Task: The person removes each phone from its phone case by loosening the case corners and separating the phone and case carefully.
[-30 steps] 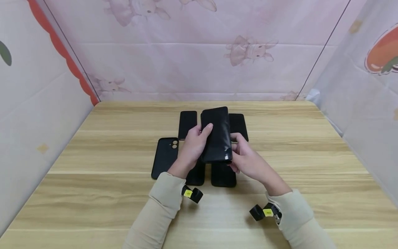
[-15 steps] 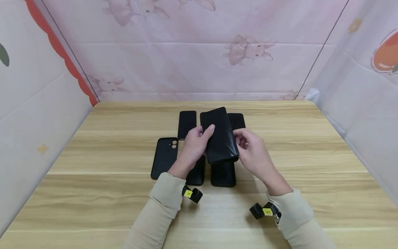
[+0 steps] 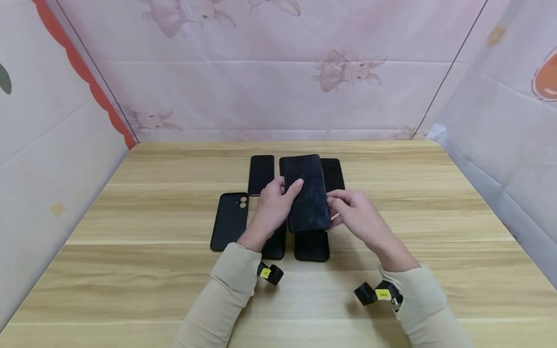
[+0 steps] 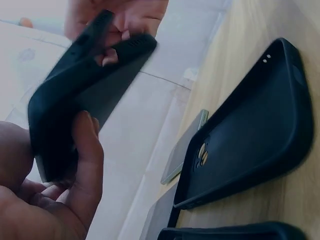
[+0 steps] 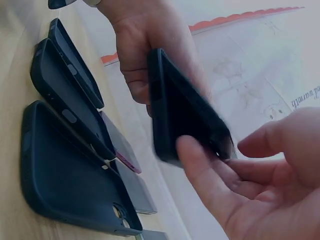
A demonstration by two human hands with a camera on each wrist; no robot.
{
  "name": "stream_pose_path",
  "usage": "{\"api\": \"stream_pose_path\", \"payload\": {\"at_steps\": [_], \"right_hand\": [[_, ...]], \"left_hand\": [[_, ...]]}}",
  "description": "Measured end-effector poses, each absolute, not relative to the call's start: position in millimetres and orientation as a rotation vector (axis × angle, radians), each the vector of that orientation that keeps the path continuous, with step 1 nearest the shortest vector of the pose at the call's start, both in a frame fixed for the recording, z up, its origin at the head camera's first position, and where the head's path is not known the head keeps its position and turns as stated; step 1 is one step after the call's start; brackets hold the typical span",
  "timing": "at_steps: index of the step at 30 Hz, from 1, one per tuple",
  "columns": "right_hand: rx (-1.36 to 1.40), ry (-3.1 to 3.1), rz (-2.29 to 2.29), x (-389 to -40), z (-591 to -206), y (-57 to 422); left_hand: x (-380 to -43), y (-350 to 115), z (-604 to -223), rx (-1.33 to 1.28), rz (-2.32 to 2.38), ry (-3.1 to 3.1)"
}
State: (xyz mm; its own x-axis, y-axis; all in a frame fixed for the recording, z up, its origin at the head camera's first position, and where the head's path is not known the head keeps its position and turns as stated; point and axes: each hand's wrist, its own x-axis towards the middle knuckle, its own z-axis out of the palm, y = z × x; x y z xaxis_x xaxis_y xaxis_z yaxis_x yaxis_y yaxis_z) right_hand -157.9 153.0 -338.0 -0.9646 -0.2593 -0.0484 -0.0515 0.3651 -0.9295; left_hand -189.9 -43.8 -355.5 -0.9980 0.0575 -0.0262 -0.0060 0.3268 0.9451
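Both hands hold a black phone case (image 3: 308, 193) above the middle of the table. In the left wrist view the case (image 4: 57, 92) and a second dark slab-like layer (image 4: 82, 47) spread apart in a V. My left hand (image 3: 275, 205) grips its left side, thumb on the upper face and fingers beneath. On the right edge sit the fingertips of my right hand (image 3: 359, 215), thumb and forefinger close together. The right wrist view looks into the dark gap of the case (image 5: 157, 120), one right finger lying across its opening.
Nearest on the wooden table (image 3: 152, 280) lie three black phone cases: left (image 3: 229, 221), middle (image 3: 275, 244), right (image 3: 312, 246). Behind them are dark phones, one at left (image 3: 261, 174) and one at right (image 3: 333, 174). A patterned cloth wall (image 3: 261, 101) stands at the back.
The held case first swung its near end rightward, then turned flatter and straighter, losing its glossy reflection. My right hand has shifted right and slightly down, still at the right edge.
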Motion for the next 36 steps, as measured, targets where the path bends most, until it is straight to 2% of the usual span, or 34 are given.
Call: {"api": "stream_pose_path", "payload": {"at_steps": [7, 20, 36], "right_hand": [[-0.212, 2.349, -1.657, -161.8, -340.0, 157.6], [-0.19, 2.276, -1.742, -165.2, -341.7, 180.9], [-0.147, 2.3, -1.769, -161.3, -346.3, 199.9]], "left_hand": [[-187.3, -44.3, -355.1, 0.077, 1.748, 2.486], [-190.6, -40.5, -355.3, 0.213, 1.891, 2.029], [-193.5, -25.5, -359.5, 0.201, 1.88, 1.905]]}}
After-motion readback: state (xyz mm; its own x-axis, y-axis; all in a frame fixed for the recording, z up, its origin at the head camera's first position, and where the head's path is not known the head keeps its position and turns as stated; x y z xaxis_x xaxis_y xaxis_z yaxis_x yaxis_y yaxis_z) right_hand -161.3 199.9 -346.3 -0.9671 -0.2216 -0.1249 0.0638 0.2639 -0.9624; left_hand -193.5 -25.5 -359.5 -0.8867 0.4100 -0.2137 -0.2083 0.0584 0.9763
